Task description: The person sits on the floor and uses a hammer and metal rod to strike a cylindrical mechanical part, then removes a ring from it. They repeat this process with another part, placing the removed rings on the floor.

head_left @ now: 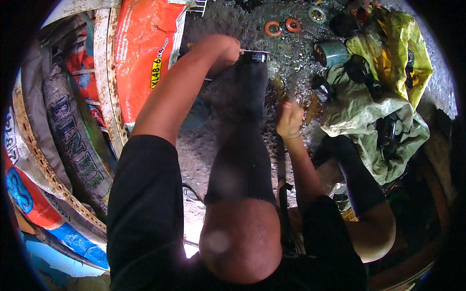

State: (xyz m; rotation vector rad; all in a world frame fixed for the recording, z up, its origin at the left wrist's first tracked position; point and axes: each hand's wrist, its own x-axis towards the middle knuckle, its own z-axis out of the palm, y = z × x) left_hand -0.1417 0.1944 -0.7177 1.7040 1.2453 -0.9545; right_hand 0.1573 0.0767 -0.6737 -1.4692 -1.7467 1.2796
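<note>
Orange sack [145,48] beside left hand [228,51]

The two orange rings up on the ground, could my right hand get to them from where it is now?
Probably yes. The orange rings lie on open ground beyond the right hand, with only bare dirt between. It is closed in a fist, so it would need to open first.

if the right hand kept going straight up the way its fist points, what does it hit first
Probably the black cylindrical part on the oily ground, just up and right of the right hand. Depth is unclear in this view, so it might pass left of it onto bare floor.
</note>
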